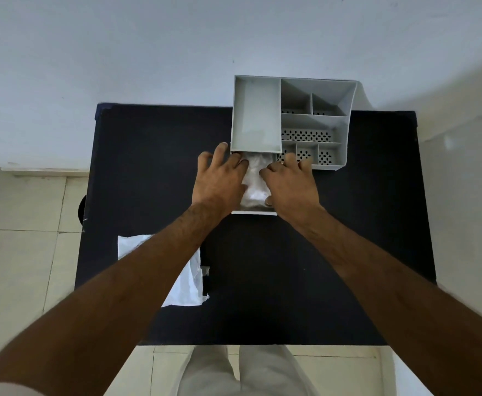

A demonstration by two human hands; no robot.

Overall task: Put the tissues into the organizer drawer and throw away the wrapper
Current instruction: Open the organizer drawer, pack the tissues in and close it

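A grey organizer [314, 121] with several compartments stands at the far side of the black table [291, 281]. Its drawer [254, 213] is pulled out toward me. A stack of white tissues [253, 181] lies inside the drawer. My left hand [220, 178] presses on the tissues from the left and my right hand [291, 184] from the right, fingers spread over the stack. The empty white plastic wrapper [190, 284] lies flat on the table at the near left, partly hidden by my left forearm.
A white wall rises behind the table. Pale floor tiles [20, 252] surround it. A dark round object [81, 210] peeks out past the table's left edge. My legs in light trousers stand at the near edge.
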